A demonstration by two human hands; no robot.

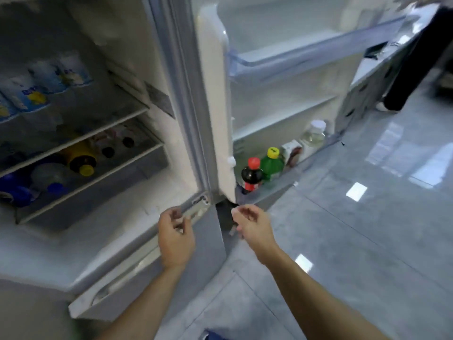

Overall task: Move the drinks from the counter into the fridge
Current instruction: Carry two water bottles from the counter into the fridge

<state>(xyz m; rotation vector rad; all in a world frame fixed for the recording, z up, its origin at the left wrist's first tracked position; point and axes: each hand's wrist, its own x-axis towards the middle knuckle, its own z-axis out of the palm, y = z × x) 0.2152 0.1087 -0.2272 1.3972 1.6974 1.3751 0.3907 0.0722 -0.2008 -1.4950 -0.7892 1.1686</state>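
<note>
Head view: left hand (175,233) and right hand (252,223) both hang low in front of the fridge's bottom hinge corner, fingers loosely curled, nothing held in either, neither touching the fridge as far as visible.

Progress, judged: several drinks already sit inside. White-lined fridge door (282,119) stands swung wide; its bottom rack holds a dark cola bottle with red cap (251,174), a green plastic bottle with yellow cap (271,164), a small red-and-white carton (291,150) and a clear pale-liquid bottle with white lid (314,133), all upright, packed side by side. In the main compartment, an amber bottle with yellow cap (81,157) lies on its side on the clear glass shelf (98,133), with dark-capped bottles beside it; blue-and-white soft pouches (46,82) line the shelf above. Blurry, so labels are unreadable.

Counter (377,67) is at far right, beside a second person's dark trouser leg (414,57); whether any drinks remain there cannot be told. Hands empty, so probably between trips or finished.

Glossy grey tiled floor (367,229) reflects lights; fridge outside is smooth grey.
</note>
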